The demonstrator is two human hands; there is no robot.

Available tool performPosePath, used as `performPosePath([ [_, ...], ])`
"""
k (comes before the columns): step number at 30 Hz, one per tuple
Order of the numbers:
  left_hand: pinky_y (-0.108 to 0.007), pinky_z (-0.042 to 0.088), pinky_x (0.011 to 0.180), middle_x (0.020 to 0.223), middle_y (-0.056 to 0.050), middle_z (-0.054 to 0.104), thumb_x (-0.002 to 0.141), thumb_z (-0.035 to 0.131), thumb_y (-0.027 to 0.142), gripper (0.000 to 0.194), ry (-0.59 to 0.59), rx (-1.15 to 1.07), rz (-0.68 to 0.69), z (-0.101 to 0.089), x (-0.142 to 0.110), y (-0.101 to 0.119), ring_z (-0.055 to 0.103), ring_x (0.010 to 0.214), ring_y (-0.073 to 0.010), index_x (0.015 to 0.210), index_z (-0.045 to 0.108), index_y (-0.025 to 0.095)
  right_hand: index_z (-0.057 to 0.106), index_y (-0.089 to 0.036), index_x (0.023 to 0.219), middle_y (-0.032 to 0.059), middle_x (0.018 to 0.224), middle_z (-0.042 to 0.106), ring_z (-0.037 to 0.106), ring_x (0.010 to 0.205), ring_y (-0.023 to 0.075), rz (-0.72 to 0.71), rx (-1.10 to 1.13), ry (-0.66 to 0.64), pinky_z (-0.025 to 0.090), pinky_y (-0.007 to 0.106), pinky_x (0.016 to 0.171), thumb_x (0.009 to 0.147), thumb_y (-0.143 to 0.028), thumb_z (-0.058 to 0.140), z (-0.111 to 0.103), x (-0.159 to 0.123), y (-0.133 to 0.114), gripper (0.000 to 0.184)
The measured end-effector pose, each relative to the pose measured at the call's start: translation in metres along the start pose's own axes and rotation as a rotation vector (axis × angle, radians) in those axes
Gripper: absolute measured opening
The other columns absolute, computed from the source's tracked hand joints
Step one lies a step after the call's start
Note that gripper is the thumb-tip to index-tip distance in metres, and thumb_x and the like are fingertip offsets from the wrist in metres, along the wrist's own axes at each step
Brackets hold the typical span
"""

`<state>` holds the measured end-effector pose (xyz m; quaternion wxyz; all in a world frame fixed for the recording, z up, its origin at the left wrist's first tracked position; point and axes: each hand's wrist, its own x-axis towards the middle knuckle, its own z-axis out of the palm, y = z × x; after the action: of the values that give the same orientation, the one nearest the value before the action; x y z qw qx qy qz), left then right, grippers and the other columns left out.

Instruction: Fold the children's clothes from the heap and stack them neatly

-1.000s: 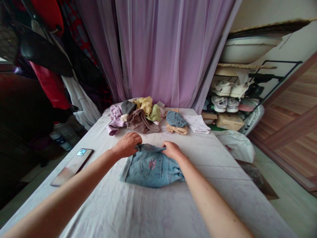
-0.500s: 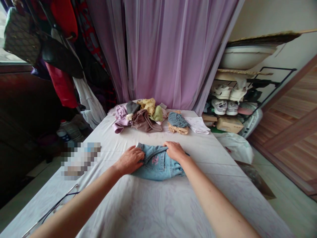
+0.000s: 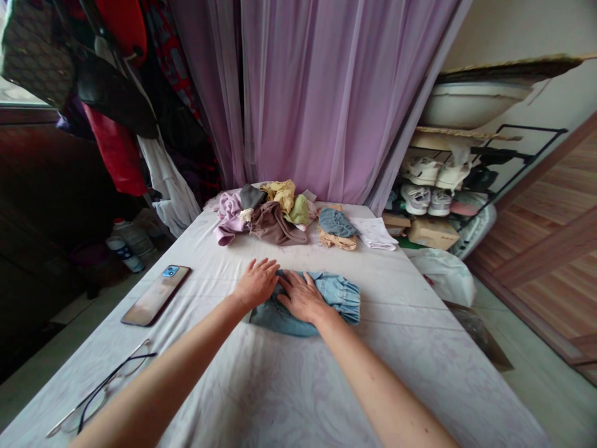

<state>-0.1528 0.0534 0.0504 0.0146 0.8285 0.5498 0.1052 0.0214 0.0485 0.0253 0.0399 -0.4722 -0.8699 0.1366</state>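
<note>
Folded blue denim jeans (image 3: 342,302) lie on the pale patterned cloth of the table, with the gathered elastic end to the right. My right hand (image 3: 301,295) rests flat on top of the denim, fingers spread. At the left end of the denim is my left hand (image 3: 256,284), its fingers stretched out and nothing gripped in them. The back pocket is covered by my hands. Farther back sits a loose heap of clothes, with a brown garment (image 3: 275,225) at its front. Right of the heap, a folded blue denim piece (image 3: 336,223) lies on a tan garment (image 3: 338,240).
A phone (image 3: 156,295) and a pair of eyeglasses (image 3: 100,392) lie on the left side of the table. A folded white cloth (image 3: 374,233) is at the back right. Purple curtains (image 3: 308,99) hang behind, and a shoe rack (image 3: 438,177) stands to the right.
Both hands have let go of the jeans' edge and now lie open on the denim. The pocket flap has been folded over and pressed down. The eyeglasses have come into view.
</note>
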Motion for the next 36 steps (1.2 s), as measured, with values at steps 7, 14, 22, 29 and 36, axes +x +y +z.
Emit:
performPosePath([
  [7,-0.058,0.025,0.115,0.156,-0.006,0.036,0.096,0.038,0.035,0.049,-0.12,0.068,-0.136,0.023,-0.008,-0.002,0.031,0.144,-0.0314,0.142,0.048,0.023,0.03,-0.017,0.152,0.0117,0.161,0.021,0.016,0.149,0.0244,0.072,-0.031,-0.04,0.008,0.049,0.119,0.098,-0.05,0.028,-0.002,-0.005,0.001,0.064],
  [14,-0.063,0.021,0.114,0.159,-0.008,0.029,0.09,0.038,0.066,0.071,-0.157,0.044,-0.152,0.022,-0.009,-0.002,0.026,0.145,-0.0359,0.147,0.041,0.023,0.033,-0.01,0.15,0.0177,0.159,0.023,0.019,0.147,0.0278,0.335,-0.125,0.004,0.006,0.046,0.118,0.096,-0.053,0.03,-0.005,-0.022,0.009,0.07],
  [22,-0.068,0.023,0.11,0.159,-0.008,0.029,0.085,0.037,0.073,0.079,-0.16,0.041,-0.154,0.025,-0.007,-0.003,0.027,0.143,-0.0389,0.147,0.04,0.025,0.041,-0.005,0.145,0.0229,0.15,0.04,0.034,0.14,0.031,0.452,-0.205,0.079,0.01,0.048,0.116,0.097,-0.046,0.031,-0.012,-0.025,0.004,0.064],
  [29,-0.06,0.029,0.109,0.16,-0.012,0.026,0.086,0.046,0.064,0.073,-0.157,-0.023,-0.153,0.03,-0.005,-0.01,0.028,0.143,-0.0377,0.147,0.039,0.024,0.043,-0.023,0.146,0.0144,0.156,0.034,0.027,0.144,0.0276,0.315,-0.184,0.066,0.006,0.052,0.116,0.098,-0.046,0.033,-0.007,-0.033,0.011,0.055],
  [36,-0.046,0.025,0.116,0.16,-0.024,0.016,0.081,0.06,0.05,0.094,-0.051,-0.224,-0.295,0.034,-0.013,-0.014,0.022,0.147,-0.0309,0.153,0.016,0.009,0.039,-0.023,0.148,0.012,0.159,0.027,0.021,0.147,0.0254,0.239,-0.122,0.156,0.003,0.052,0.118,0.098,-0.045,0.033,-0.011,-0.036,-0.001,0.055],
])
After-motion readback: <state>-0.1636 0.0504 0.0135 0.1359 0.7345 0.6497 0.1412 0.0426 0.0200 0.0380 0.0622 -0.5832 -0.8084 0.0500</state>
